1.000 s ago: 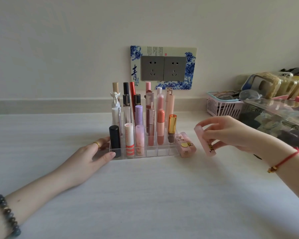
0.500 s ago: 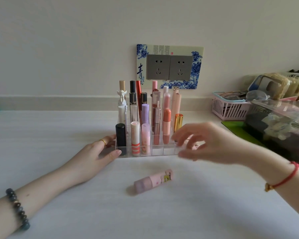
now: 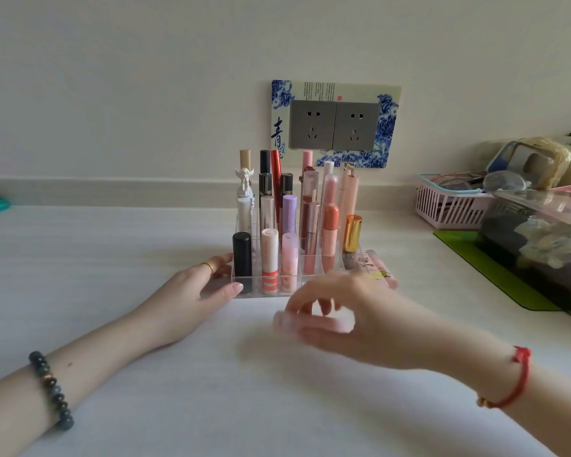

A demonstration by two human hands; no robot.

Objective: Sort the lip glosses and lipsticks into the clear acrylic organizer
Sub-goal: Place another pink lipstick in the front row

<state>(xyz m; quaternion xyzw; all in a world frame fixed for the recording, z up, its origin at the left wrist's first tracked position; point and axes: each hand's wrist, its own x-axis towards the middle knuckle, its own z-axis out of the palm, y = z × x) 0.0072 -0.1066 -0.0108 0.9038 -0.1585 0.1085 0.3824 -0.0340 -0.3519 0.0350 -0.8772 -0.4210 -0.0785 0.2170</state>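
Both your hands are low over the white tabletop (image 3: 106, 258). The clear organizer (image 3: 259, 294) stands in the middle, closer to the far edge than to you. It is packed with upright tubes: a black tube (image 3: 242, 255) sits in its front left slot and a gold-capped tube (image 3: 352, 234) stands in its right-hand column. Your left hand (image 3: 192, 291), with a gold ring (image 3: 208, 267), has loose, nearly straight fingers. It rests against the organizer's front left corner, with the thumb touching the front wall. Your right hand (image 3: 353, 321) is blurry, just on the near side of the organizer. Its fingers curl round a pink tube (image 3: 338, 324) that lies sideways, right down by the tabletop. You cannot tell if the tube is lifted. One more pink printed tube (image 3: 381, 270) lies beside the organizer's right wall. By the right edge sit a pink basket (image 3: 449, 206), a green mat (image 3: 495, 272) and a clear box (image 3: 541, 232).
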